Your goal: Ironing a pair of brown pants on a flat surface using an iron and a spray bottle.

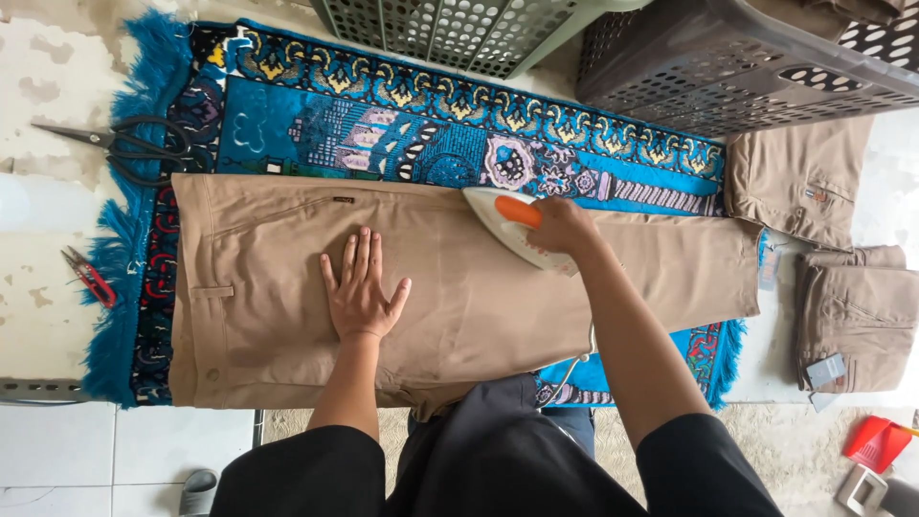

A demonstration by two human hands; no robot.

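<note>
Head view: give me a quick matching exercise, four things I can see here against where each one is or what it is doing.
Things:
1. left hand
2. right hand
3. black scissors
4. folded trousers

Places or states:
A. on the bare floor beside the blue rug's fringe
B. gripping the iron's orange handle
C. stacked past the cuff end of the spread trousers
D. flat, fingers spread, on the tan cloth

Pairs: 1-D, 2-B, 3-A, 4-C
</note>
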